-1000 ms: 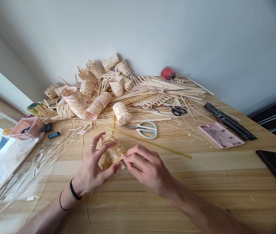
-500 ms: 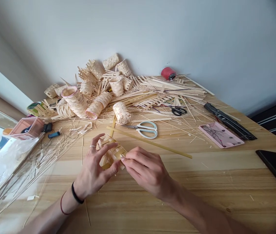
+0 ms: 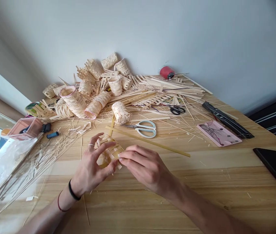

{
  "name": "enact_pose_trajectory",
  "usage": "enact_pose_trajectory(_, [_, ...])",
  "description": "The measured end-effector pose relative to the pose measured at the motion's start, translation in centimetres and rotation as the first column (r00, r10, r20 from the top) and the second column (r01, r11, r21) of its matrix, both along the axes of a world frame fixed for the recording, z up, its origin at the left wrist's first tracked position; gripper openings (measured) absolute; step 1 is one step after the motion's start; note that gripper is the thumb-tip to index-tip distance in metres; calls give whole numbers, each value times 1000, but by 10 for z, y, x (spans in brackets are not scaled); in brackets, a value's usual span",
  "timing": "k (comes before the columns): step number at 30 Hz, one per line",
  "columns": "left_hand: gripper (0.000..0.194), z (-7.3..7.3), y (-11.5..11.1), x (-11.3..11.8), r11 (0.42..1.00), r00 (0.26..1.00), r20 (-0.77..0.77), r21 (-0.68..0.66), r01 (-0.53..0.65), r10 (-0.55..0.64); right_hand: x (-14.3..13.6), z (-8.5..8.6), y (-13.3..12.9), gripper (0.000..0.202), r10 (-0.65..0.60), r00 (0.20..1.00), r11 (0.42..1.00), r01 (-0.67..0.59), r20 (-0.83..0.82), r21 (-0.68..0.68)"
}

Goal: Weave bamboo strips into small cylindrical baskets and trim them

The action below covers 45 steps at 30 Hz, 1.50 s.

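Note:
A small woven bamboo basket (image 3: pixel 110 151) with pale and yellowish strips lies tilted between my hands, low over the table. My left hand (image 3: pixel 95 162), a ring on one finger, grips it with thumb and fingers curved around its sides. At its right end my right hand (image 3: pixel 144 164) pinches the edge; the fingers hide the exact bit of strip they hold. Just beyond lies a long yellowish bamboo strip (image 3: pixel 157 144), crossing another strip near the basket. White-handled scissors (image 3: pixel 146 129) rest behind that strip, close to a finished-looking woven basket (image 3: pixel 121 112) on its side.
Several woven baskets (image 3: pixel 73 102) and heaps of loose bamboo strips (image 3: pixel 172 87) fill the back. Black scissors (image 3: pixel 177 110), a red thread spool (image 3: pixel 167 72), a pink tray (image 3: pixel 218 134) and a long black tool (image 3: pixel 225 120) sit rightward. A pink box (image 3: pixel 25 127) stands at left.
The whole view has shifted slightly, moving the scene a little left. Both hands keep their hold on the basket, with only slight finger movement.

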<state>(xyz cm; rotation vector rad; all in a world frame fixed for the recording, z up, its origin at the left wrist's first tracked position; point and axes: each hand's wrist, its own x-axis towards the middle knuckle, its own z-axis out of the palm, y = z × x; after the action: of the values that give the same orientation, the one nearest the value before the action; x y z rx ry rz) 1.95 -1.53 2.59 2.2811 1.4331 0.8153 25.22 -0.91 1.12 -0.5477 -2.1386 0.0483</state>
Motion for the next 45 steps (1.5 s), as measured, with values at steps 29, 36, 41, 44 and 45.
enact_pose_trajectory(29, [27,-15,-4,10,940,1000,21,342,-15,9,-2,0,-4,22,-296,889,332,-248,-350,-910])
enact_pose_trajectory(36, [29,-16,-2,9,951,1000,2,309,-3,3,-2,-5,0,35,-318,827,264,-393,-464,-881])
enact_pose_trajectory(41, [27,-16,-3,10,949,1000,-2,315,-18,19,-2,-3,1,34,-345,811,252,-406,-473,-879])
enact_pose_trajectory(44, [29,-14,-6,12,936,999,-15,352,-33,40,-2,-3,0,38,-348,810,233,-412,-471,-881])
enact_pose_trajectory(45, [30,-13,-6,13,931,999,-19,363,-36,46,-2,-3,0,39,-348,812,231,-412,-470,-882])
